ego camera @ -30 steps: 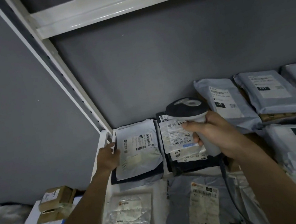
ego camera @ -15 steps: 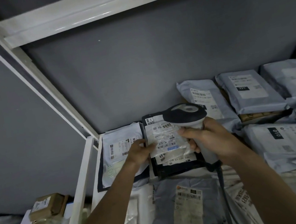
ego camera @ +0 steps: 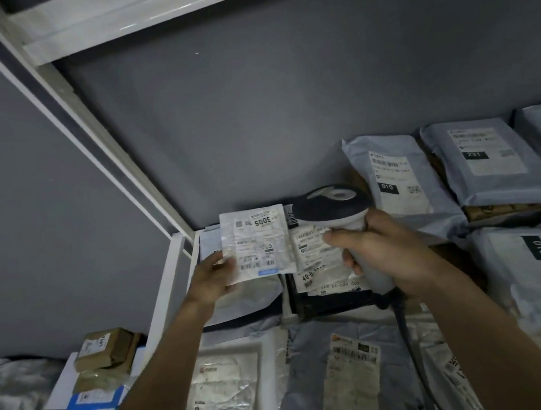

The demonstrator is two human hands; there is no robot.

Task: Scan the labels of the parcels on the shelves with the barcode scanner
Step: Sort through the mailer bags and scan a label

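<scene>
The left hand, which half a second ago only touched the top packet of the dark stack, now pinches that small white packet by its lower left corner and has raised it clear, label facing the camera, just left of centre in the frame. The right hand is still clenched around the grip of the barcode scanner, whose dark head sits just right of the lifted packet and points away toward the back of the shelf. With the top packet off, the next white label on the stack lies exposed under the scanner, so the judgement is that this one is about to be read while the lifted packet is set aside or moved over. Room is tight: the white shelf post slants down from the upper left and meets the shelf's front rail just left of the left hand, and grey mailer bags crowd the right side. The scanner's cable trails down past the right wrist across the parcels lower in the frame. Open space is mostly above, against the grey wall.
</scene>
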